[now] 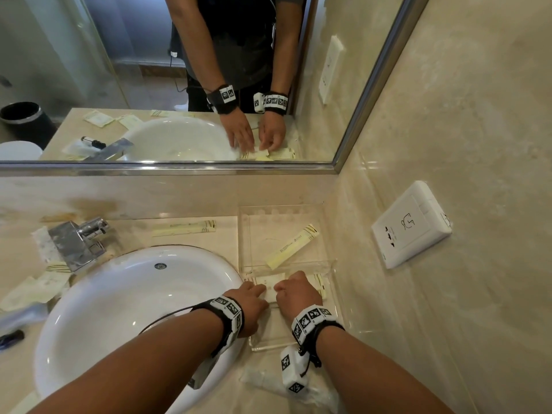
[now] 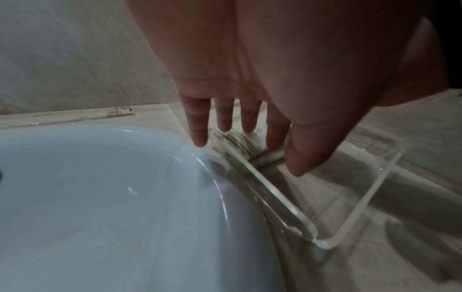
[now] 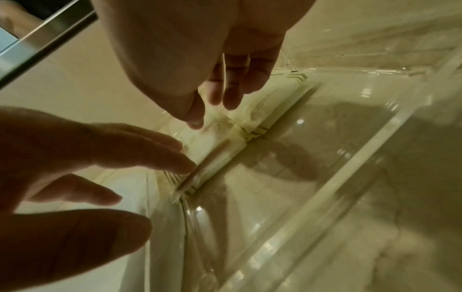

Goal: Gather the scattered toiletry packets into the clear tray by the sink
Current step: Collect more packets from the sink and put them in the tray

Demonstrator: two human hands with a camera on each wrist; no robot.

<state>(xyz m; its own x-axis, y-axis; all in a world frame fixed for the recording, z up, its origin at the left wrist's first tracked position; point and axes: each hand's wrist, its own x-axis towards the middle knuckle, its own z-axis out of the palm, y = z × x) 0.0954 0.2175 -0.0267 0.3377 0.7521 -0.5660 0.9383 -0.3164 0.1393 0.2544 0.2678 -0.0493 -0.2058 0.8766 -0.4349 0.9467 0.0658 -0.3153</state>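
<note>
The clear tray [image 1: 263, 346] stands right of the sink, split into two compartments. A stack of cream toiletry packets [image 1: 270, 286] lies at the far end of the near compartment. My left hand [image 1: 257, 289] touches the stack's left end with straight fingers; in the left wrist view the left hand [image 2: 282, 158] has its fingertips on the packets [image 2: 240, 142] beside the tray [image 2: 275, 195] wall. My right hand [image 1: 286, 286] rests on the stack's right part; in the right wrist view the right hand [image 3: 212, 112] hangs over the packets [image 3: 217, 142] with thumb and fingers extended. A long cream packet [image 1: 292, 246] lies in the far compartment.
The white sink [image 1: 134, 309] and chrome faucet [image 1: 77, 243] fill the left. Another long packet [image 1: 183, 228] lies behind the sink, and more packets [image 1: 33, 289] lie at its left. A plastic-wrapped item [image 1: 263, 380] sits in front of the tray. A wall socket [image 1: 410, 225] is on the right.
</note>
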